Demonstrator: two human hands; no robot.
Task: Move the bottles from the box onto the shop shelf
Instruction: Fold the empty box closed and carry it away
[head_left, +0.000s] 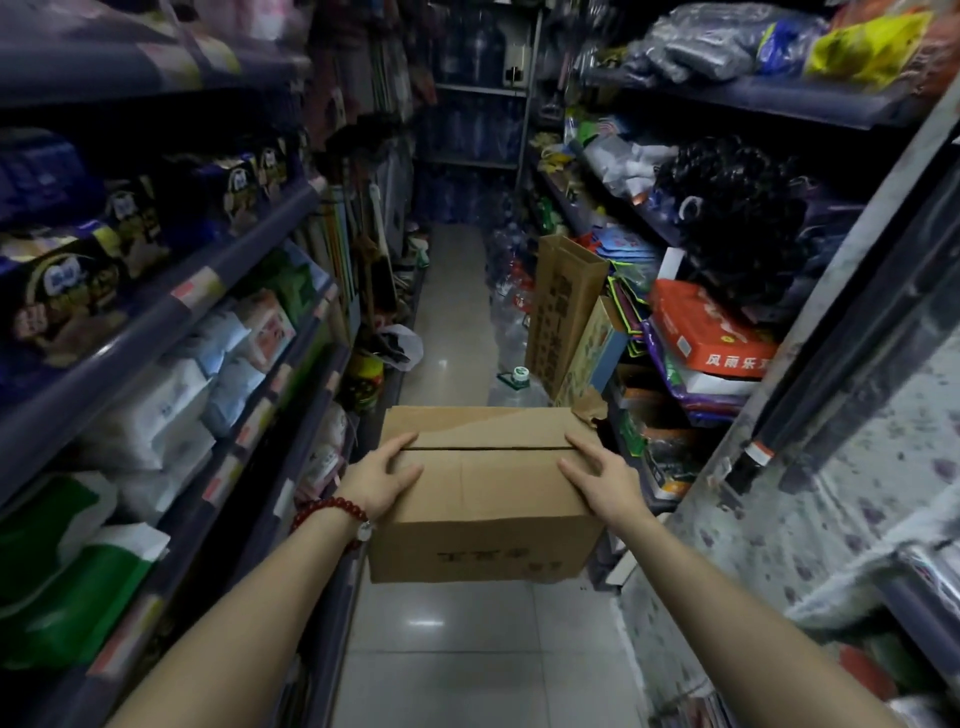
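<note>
A brown cardboard box (488, 499) is held out in front of me above the tiled aisle floor, its top flaps closed so nothing inside shows. My left hand (382, 478) grips its left top edge, with a red bead bracelet on the wrist. My right hand (602, 480) grips the right top edge. Shop shelves (156, 322) run along the left, stacked with packaged goods. No bottles from the box are visible.
Narrow tiled aisle (457, 301) runs ahead. Right shelves (727, 98) hold bags and boxes; tall cardboard cartons (563, 306) lean beside them. Large water bottles (511, 312) crowd the floor on the right; a white plastic bag (402, 345) lies left.
</note>
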